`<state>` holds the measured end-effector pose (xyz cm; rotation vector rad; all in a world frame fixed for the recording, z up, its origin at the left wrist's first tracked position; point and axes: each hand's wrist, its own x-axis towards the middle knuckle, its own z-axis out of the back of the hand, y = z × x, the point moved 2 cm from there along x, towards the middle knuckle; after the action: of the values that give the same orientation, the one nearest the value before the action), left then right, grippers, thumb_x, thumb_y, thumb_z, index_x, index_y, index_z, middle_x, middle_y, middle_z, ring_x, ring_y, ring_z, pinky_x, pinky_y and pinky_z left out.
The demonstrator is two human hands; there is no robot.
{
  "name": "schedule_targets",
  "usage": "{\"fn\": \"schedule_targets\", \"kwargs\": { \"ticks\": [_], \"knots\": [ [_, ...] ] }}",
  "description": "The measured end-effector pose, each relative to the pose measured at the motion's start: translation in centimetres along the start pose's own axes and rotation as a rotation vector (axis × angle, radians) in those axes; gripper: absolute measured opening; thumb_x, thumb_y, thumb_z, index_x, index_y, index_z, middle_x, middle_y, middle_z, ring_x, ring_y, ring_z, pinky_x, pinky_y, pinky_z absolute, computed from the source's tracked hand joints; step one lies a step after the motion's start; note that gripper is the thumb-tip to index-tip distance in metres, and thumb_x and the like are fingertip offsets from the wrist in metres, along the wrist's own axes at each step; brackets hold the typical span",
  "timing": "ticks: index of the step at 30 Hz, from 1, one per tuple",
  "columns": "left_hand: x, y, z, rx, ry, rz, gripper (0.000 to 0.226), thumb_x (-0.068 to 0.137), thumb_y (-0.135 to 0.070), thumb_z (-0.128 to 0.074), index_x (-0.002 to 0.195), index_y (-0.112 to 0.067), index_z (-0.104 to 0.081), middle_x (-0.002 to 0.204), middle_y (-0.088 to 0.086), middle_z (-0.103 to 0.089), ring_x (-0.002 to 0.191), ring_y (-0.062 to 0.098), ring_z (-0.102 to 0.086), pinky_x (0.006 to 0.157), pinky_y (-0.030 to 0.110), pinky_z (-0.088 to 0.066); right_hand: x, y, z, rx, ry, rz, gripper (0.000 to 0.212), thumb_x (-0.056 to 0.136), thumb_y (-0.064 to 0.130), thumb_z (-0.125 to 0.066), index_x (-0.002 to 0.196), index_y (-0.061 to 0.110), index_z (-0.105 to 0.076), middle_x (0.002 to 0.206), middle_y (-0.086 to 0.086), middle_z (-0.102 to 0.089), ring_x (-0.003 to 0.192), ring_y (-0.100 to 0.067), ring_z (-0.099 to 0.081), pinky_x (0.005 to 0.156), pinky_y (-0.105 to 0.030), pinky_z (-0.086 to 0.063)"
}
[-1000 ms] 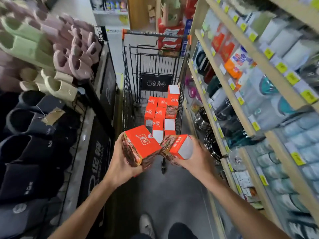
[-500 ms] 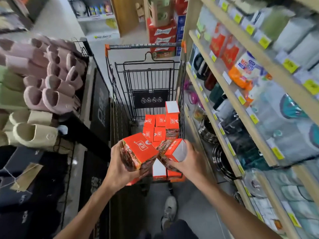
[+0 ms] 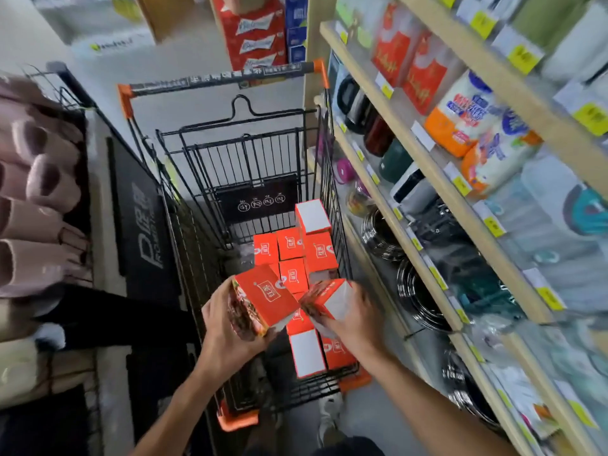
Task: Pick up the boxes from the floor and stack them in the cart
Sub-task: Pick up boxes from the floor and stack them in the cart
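Over the last second the person has stepped up to the cart (image 3: pixel 184 225), so both hands now hang over its near end instead of short of it. The left hand (image 3: pixel 227 337) grips one orange box (image 3: pixel 268 299) with fingers curled round it, and the right hand (image 3: pixel 357 319) grips a second box (image 3: pixel 327 299), the two boxes almost touching, just above the stacked boxes (image 3: pixel 292 258) along the cart's right side. Carrying looks finished; what remains is probably lowering both onto the stack.
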<state>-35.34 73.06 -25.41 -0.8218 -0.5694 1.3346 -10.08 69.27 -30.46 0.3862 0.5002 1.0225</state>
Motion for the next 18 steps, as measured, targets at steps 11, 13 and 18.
{"fn": "schedule_targets", "kwargs": {
  "ticks": [11, 13, 18],
  "knots": [
    [7.8, 6.3, -0.3, -0.131, 0.275, -0.057, 0.120, 0.056, -0.045, -0.096, 0.151, -0.025, -0.026, 0.148, -0.010, -0.032, 0.141, 0.020, -0.036, 0.109, 0.050, -0.043, 4.2, 0.0, -7.9, -0.104, -0.056, -0.407, 0.102, 0.059, 0.079, -0.077, 0.131, 0.014, -0.047, 0.123, -0.011, -0.064, 0.113, -0.035, -0.059, 0.092, -0.046, -0.043],
    [8.3, 7.2, -0.1, -0.132, 0.298, -0.064, 0.120, 0.056, -0.035, -0.097, 0.152, -0.025, -0.024, 0.148, -0.011, -0.031, 0.142, 0.019, -0.034, 0.111, 0.049, -0.042, 4.7, -0.1, -9.1, -0.115, -0.090, -0.459, 0.102, 0.060, 0.079, -0.076, 0.130, 0.011, -0.047, 0.125, -0.014, -0.062, 0.115, -0.037, -0.057, 0.093, -0.048, -0.041],
    [9.0, 8.6, 0.8, -0.152, 0.330, -0.064, 0.122, 0.058, -0.026, -0.095, 0.153, -0.029, -0.019, 0.148, -0.017, -0.028, 0.144, 0.013, -0.030, 0.113, 0.036, -0.035, 6.2, 0.9, -11.2, -0.084, -0.101, -0.583, 0.115, 0.056, 0.079, -0.077, 0.141, 0.011, -0.040, 0.140, -0.014, -0.053, 0.129, -0.036, -0.045, 0.102, -0.049, -0.033]
  ]
}}
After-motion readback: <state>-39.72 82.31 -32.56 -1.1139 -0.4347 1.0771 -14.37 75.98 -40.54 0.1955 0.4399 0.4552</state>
